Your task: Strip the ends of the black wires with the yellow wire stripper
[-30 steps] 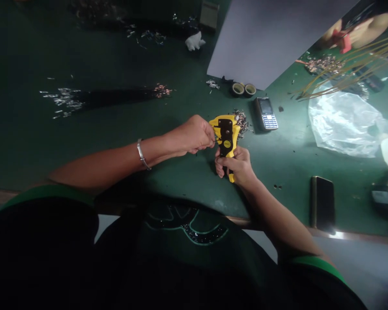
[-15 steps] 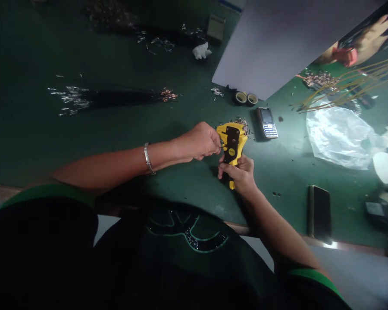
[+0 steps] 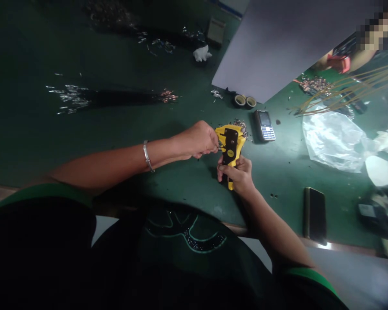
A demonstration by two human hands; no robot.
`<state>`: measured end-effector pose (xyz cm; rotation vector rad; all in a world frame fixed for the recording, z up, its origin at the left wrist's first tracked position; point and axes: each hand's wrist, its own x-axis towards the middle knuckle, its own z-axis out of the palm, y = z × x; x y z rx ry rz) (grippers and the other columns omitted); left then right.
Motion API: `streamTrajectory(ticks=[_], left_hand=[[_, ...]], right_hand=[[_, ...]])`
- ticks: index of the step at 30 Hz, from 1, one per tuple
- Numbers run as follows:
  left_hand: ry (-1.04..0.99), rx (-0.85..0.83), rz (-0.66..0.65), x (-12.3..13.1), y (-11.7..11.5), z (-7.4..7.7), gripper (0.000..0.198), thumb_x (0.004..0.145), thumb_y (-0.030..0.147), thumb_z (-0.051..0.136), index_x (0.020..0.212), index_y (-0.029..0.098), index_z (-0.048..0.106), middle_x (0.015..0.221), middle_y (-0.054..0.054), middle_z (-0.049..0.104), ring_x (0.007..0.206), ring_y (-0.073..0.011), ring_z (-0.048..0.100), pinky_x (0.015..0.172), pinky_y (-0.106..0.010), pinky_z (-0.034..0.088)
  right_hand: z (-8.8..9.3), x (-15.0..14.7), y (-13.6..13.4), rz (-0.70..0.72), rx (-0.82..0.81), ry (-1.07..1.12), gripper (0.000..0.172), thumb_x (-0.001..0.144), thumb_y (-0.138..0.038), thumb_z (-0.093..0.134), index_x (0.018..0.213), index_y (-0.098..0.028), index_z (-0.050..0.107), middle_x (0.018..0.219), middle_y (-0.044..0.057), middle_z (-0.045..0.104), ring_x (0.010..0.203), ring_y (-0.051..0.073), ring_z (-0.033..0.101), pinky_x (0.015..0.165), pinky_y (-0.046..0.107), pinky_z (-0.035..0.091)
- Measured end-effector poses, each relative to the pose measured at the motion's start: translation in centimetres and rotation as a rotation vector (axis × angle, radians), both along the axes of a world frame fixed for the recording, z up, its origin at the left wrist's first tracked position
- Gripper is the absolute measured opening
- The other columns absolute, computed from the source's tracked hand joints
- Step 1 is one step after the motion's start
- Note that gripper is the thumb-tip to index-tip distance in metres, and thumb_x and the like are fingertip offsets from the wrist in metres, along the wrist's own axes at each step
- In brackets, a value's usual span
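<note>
My right hand [image 3: 237, 174] is wrapped round the handles of a yellow and black wire stripper [image 3: 230, 144], held upright over the green table [image 3: 116, 142]. My left hand [image 3: 198, 138] is closed in a pinch at the tool's left jaw, on something too small and dark to name. A silver bracelet [image 3: 146, 156] sits on my left wrist. Just behind the tool lies a small heap of shiny metal bits [image 3: 241, 125].
A keypad phone [image 3: 264, 125] lies right of the tool, a dark smartphone [image 3: 315, 213] near the front edge. Two tape rolls [image 3: 245, 100], a grey sheet [image 3: 278, 38], a clear plastic bag [image 3: 334, 137], a black wire bundle [image 3: 116, 97]. Another person's hand [image 3: 338, 62] works at the far right.
My hands and the stripper stayed together with almost no shift; the view itself drifted slightly, so everything sits a little lower than a second ago.
</note>
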<state>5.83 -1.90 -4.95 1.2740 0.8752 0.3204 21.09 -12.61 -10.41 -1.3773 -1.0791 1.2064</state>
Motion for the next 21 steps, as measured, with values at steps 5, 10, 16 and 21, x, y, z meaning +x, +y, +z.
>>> streamTrajectory(ticks=[5, 10, 16, 21], left_hand=[[-0.018, -0.016, 0.010, 0.06, -0.12, -0.19, 0.017, 0.071, 0.001, 0.064, 0.060, 0.011, 0.056, 0.045, 0.004, 0.049, 0.036, -0.0008, 0.033, 0.042, -0.020, 0.015], [-0.029, 0.001, 0.007, 0.09, 0.02, -0.61, 0.016, 0.072, 0.003, 0.066, 0.061, 0.011, 0.057, 0.043, 0.004, 0.046, 0.037, -0.0011, 0.035, 0.043, -0.020, 0.016], [0.029, 0.042, 0.021, 0.15, 0.10, -0.39, 0.016, 0.073, 0.001, 0.062, 0.061, 0.011, 0.058, 0.046, 0.003, 0.048, 0.036, -0.0010, 0.034, 0.045, -0.022, 0.018], [0.054, 0.087, 0.030, 0.24, 0.17, -0.35, 0.015, 0.071, 0.001, 0.059, 0.061, 0.011, 0.059, 0.046, 0.003, 0.047, 0.036, -0.0028, 0.034, 0.046, -0.024, 0.020]], right_hand=[[-0.19, 0.07, 0.11, -0.004, -0.003, 0.015, 0.012, 0.067, -0.021, 0.065, 0.077, -0.017, 0.060, 0.048, -0.004, 0.058, 0.035, 0.013, 0.051, 0.038, 0.024, 0.039], [-0.30, 0.06, 0.25, -0.003, 0.010, 0.021, 0.012, 0.067, -0.020, 0.065, 0.077, -0.017, 0.059, 0.048, -0.004, 0.058, 0.035, 0.012, 0.050, 0.037, 0.023, 0.039], [-0.27, 0.00, 0.37, -0.013, 0.008, 0.032, 0.012, 0.066, -0.019, 0.065, 0.076, -0.017, 0.059, 0.047, -0.005, 0.057, 0.033, 0.011, 0.049, 0.036, 0.022, 0.039], [-0.71, 0.49, 0.48, 0.011, -0.017, 0.066, 0.011, 0.066, -0.017, 0.065, 0.076, -0.017, 0.061, 0.047, -0.004, 0.057, 0.034, 0.011, 0.050, 0.035, 0.022, 0.039]])
